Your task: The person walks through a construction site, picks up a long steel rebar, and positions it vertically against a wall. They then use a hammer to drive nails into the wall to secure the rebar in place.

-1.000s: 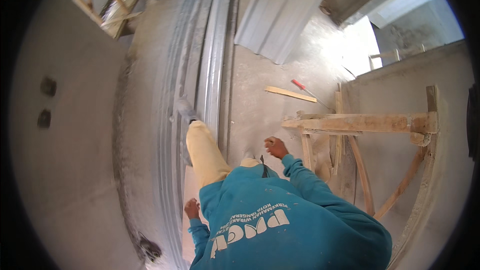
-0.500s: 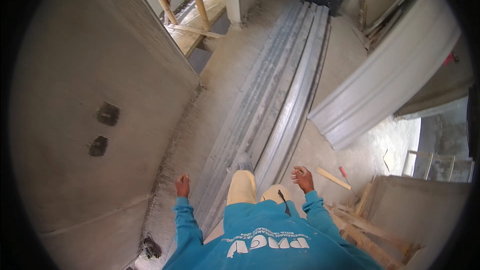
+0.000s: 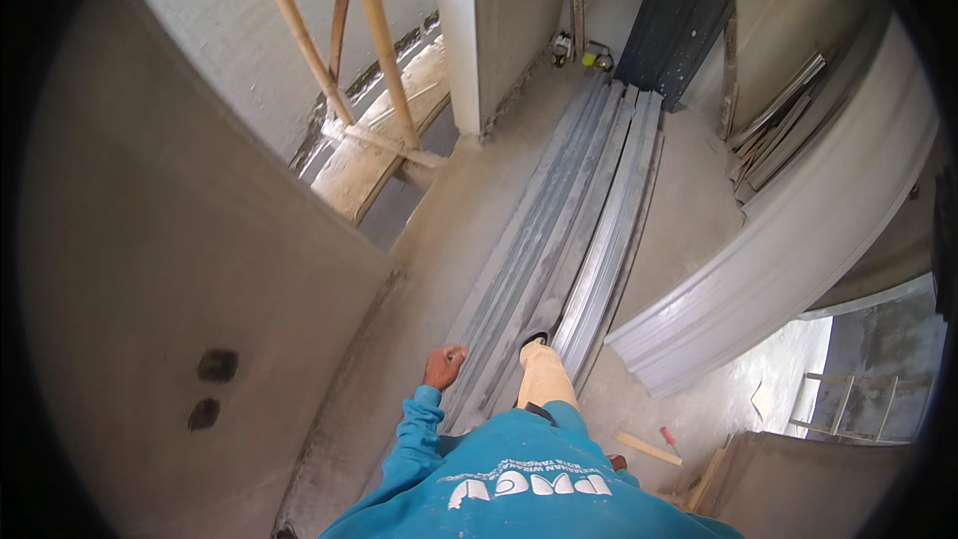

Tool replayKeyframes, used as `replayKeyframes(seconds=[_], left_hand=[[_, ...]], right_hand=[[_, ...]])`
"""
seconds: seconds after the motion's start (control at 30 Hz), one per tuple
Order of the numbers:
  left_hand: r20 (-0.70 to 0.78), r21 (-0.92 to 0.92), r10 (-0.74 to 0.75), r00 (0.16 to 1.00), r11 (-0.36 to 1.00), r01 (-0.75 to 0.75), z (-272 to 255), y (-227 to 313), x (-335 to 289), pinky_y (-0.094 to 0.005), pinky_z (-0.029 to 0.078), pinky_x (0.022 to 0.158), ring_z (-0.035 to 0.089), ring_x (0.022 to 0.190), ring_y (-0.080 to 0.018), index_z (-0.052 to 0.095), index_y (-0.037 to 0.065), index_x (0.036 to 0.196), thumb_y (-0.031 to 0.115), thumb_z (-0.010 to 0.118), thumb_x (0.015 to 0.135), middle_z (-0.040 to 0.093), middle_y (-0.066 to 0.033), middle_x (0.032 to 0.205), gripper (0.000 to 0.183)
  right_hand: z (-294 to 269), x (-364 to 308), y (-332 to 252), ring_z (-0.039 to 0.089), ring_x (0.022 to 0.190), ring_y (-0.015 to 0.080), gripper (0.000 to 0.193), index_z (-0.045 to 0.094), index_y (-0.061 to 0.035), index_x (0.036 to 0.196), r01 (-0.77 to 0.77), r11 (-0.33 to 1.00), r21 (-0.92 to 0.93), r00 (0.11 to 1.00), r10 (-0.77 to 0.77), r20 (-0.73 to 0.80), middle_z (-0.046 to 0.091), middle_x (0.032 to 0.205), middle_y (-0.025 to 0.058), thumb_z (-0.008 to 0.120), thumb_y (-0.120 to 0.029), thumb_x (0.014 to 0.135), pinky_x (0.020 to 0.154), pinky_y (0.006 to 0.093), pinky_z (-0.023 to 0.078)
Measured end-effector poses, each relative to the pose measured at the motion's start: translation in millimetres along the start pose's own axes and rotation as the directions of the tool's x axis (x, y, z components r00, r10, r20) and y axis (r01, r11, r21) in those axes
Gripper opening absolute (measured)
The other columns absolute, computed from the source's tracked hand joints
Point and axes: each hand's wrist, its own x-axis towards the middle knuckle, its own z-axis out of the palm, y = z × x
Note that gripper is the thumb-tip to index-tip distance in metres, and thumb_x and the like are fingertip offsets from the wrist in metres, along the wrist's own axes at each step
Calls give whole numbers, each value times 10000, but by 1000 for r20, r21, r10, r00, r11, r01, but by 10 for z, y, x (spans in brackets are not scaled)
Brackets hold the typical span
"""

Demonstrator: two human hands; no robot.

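My left hand (image 3: pixel 443 367) hangs out ahead of my body with its fingers curled in and nothing seen in them. It is nearest to the long grey metal profiles (image 3: pixel 539 230) that lie lengthwise on the floor, and looks apart from them. Only a bit of my right hand (image 3: pixel 618 462) shows past the side of my blue shirt (image 3: pixel 499 499); its fingers are hidden. One foot (image 3: pixel 536 337) is stepping on or beside the shiny metal lengths.
At right leans a large curved pale corrugated sheet (image 3: pixel 778 279). A dark panel (image 3: pixel 674 30) stands at the far end. Bamboo poles (image 3: pixel 384 50) rise beyond an opening at left. A wood strip (image 3: pixel 649 449) and a red-handled tool (image 3: pixel 668 435) lie on the floor.
I have moved forward along the metal profiles, and the view has tipped up. My left hand has swung forward and inward; my right hand has gone back, mostly behind my body.
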Motion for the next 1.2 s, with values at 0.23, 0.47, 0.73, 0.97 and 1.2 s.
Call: replayKeyframes(seconds=[0.23, 0.47, 0.73, 0.97, 1.2], left_hand=[[49, 8, -506, 861, 863, 506, -3, -348, 1381, -380, 530, 824, 688, 882, -268, 696, 24, 1036, 391, 602, 831, 705, -175, 931, 430], [161, 694, -431, 888, 689, 209, -28, -219, 2891, -431, 477, 929, 629, 1050, -316, 659, 8, 1115, 397, 541, 870, 663, -202, 1101, 475], [275, 332, -188, 943, 939, 91, 406, 169, 6616, -432, 476, 924, 624, 1044, -330, 659, 6, 1106, 388, 525, 878, 659, -206, 1102, 465], [365, 268, 32, 930, 953, -138, 243, 1508, 9109, -433, 475, 921, 620, 1040, -342, 659, 4, 1097, 381, 512, 885, 657, -209, 1104, 457], [420, 179, 155, 894, 952, -249, 461, 2578, 10679, -434, 475, 917, 615, 1035, -355, 660, 2, 1089, 374, 498, 892, 654, -212, 1105, 451]], right_hand=[[-3006, 1631, -1100, 660, 867, 289, 388, 639, 12, 991, -69, 663, 745, 931, 312, -191, 677, 926, 203, 564, -353, 885, 722, 420, 514], [-6230, 2576, -1743, 668, 719, 150, 277, 637, -20, 1064, 549, 197, 812, 795, 178, -580, 684, 888, 90, 539, -250, 944, 574, 271, 528], [-6399, 4170, -2260, 588, 591, 122, 144, 621, -42, 905, 496, -97, 863, 775, 497, -389, 600, 720, 42, 639, -181, 867, 502, 292, 499], [-7850, 5208, -3754, 599, 619, 157, 208, 624, -31, 940, 419, -15, 908, 836, 398, -379, 613, 741, 64, 580, -229, 896, 540, 329, 504], [-9346, 5744, -3784, 610, 648, 192, 283, 628, -19, 975, 468, 32, 883, 794, 424, -436, 625, 762, 86, 522, -277, 925, 577, 365, 508]])
